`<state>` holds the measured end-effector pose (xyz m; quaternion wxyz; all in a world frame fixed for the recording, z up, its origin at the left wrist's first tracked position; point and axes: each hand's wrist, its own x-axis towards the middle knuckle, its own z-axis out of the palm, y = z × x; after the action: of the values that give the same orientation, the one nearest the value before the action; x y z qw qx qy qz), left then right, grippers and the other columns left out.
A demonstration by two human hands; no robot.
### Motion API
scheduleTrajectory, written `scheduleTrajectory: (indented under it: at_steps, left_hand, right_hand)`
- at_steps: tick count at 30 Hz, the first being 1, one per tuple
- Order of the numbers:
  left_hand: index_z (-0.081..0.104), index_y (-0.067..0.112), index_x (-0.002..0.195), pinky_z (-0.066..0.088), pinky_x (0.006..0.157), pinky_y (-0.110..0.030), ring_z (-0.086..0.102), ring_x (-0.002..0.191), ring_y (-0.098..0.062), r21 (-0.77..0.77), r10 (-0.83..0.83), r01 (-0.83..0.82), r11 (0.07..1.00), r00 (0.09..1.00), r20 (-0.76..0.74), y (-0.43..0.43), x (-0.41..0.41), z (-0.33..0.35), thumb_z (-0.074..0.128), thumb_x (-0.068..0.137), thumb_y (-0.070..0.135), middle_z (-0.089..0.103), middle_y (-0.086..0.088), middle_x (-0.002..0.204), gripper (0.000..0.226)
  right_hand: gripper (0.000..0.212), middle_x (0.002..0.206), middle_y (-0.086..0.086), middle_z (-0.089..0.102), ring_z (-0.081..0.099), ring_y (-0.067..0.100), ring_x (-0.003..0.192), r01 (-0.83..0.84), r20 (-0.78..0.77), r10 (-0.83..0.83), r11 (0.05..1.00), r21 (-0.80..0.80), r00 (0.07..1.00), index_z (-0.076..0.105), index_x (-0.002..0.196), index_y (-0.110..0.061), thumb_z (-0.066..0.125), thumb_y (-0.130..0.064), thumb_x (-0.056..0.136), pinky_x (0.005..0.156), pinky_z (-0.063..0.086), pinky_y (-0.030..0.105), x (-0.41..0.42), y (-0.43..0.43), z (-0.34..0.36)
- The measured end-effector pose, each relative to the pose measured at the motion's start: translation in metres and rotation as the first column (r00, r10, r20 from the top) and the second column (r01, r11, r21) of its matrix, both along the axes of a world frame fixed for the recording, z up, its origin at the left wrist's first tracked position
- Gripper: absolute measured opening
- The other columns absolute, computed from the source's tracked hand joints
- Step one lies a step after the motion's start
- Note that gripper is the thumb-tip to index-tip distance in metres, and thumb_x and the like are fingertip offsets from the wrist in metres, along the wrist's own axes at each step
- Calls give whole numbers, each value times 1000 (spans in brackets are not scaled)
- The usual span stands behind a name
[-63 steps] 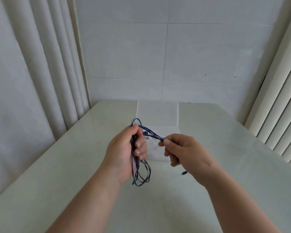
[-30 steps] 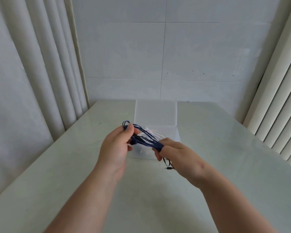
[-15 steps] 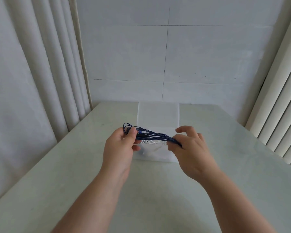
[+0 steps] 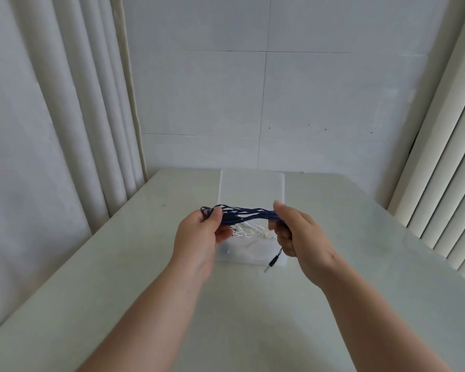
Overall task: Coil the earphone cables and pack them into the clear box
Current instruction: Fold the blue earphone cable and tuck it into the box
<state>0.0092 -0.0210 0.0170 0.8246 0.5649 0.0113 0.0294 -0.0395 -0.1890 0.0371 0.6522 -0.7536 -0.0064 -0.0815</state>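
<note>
A coiled dark blue earphone cable [image 4: 249, 212] is stretched level between both hands, just above the clear box [image 4: 249, 255]. My left hand [image 4: 199, 237] pinches its left end between thumb and fingers. My right hand [image 4: 298, 234] grips its right end. The cable's plug [image 4: 271, 263] dangles below my right hand, over the box's near right corner. White earphone cables [image 4: 249, 229] lie inside the box. The box's open lid [image 4: 252, 187] stands upright at its far side.
The box sits mid-way across a pale glossy table [image 4: 118, 291]. Curtains [image 4: 73, 103] hang at the left, vertical blinds [image 4: 446, 183] at the right, and a white tiled wall is behind.
The blue cable went from hanging loops in my left hand to a bundle pulled flat between both hands. Both hands moved forward over the box, and my right hand shifted further right.
</note>
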Motion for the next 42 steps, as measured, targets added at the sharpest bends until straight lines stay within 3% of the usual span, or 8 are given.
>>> scheduleTrajectory:
  at_steps: [5, 8, 12, 19, 23, 28, 34, 42]
  left_hand:
    - [61, 3, 76, 48, 55, -27, 53, 57, -21, 163, 58, -56, 985, 998, -6, -8, 27, 8, 58, 95, 14, 59, -8, 66, 22]
    - [56, 6, 66, 28, 51, -29, 39, 55, -24, 629, 139, -171, 758, 985, 101, -10, 36, 7, 62, 90, 27, 44, -2, 54, 33]
    - [51, 14, 60, 29, 50, -28, 52, 61, -26, 876, 109, -129, 464, 990, 88, -9, 42, 4, 60, 85, 35, 54, -1, 59, 34]
    - [40, 23, 104, 38, 63, -32, 57, 80, -25, 899, 71, -126, 418, 992, 106, -3, 44, -4, 66, 84, 33, 53, 6, 78, 35]
    - [62, 28, 85, 44, 68, -29, 62, 84, -19, 897, -15, -158, 412, 984, 180, 2, 43, -9, 66, 86, 35, 63, 10, 80, 8]
    - [64, 12, 77, 46, 70, -36, 58, 84, -29, 910, -5, -250, 331, 964, 266, 0, 38, -15, 44, 98, 39, 58, -2, 84, 40]
    - [75, 24, 89, 45, 70, -27, 63, 89, -22, 911, 8, -299, 286, 951, 310, 2, 37, -13, 62, 89, 28, 73, 4, 91, 13]
    - [74, 25, 88, 50, 70, -29, 64, 88, -22, 974, -58, -176, 142, 981, 185, 2, 42, -1, 62, 86, 22, 73, 4, 93, 12]
  right_hand:
    - [44, 57, -3, 42, 36, 17, 55, 249, 77, -242, 963, -104, 967, 58, 63, -18, 47, -47, 95, 59, 29, 30, 36, 6, -1]
    - [40, 59, -9, 48, 42, 13, 58, 259, 40, -255, 956, -140, 966, 62, 73, -18, 44, -42, 99, 60, 34, 30, 53, 5, 1]
    - [38, 62, 0, 53, 47, 22, 60, 150, -63, -181, 928, -342, 981, 61, 74, -11, 45, -34, 99, 63, 37, 31, 73, 2, -2]
    - [22, 95, 8, 68, 64, 29, 87, -16, -102, -117, 580, -815, 988, 67, 95, -14, 49, -26, 97, 73, 50, 32, 80, 2, 1]
    - [22, 104, 0, 68, 60, 25, 98, -37, -64, -74, 320, -947, 995, 65, 97, -26, 43, -25, 95, 75, 47, 31, 77, 0, -7]
    - [44, 127, 1, 59, 54, 27, 115, -140, -146, -10, 244, -960, 989, 65, 121, -27, 39, -10, 90, 97, 43, 34, 71, -1, -8]
    - [34, 124, 3, 47, 59, 25, 101, 36, 5, -93, 331, -943, 996, 66, 115, -20, 55, -2, 88, 75, 43, 27, 66, -5, -1]
    - [29, 102, 5, 68, 61, 27, 95, -31, -37, -32, 162, -986, 999, 71, 97, -23, 51, -5, 85, 75, 47, 30, 65, 1, 0]
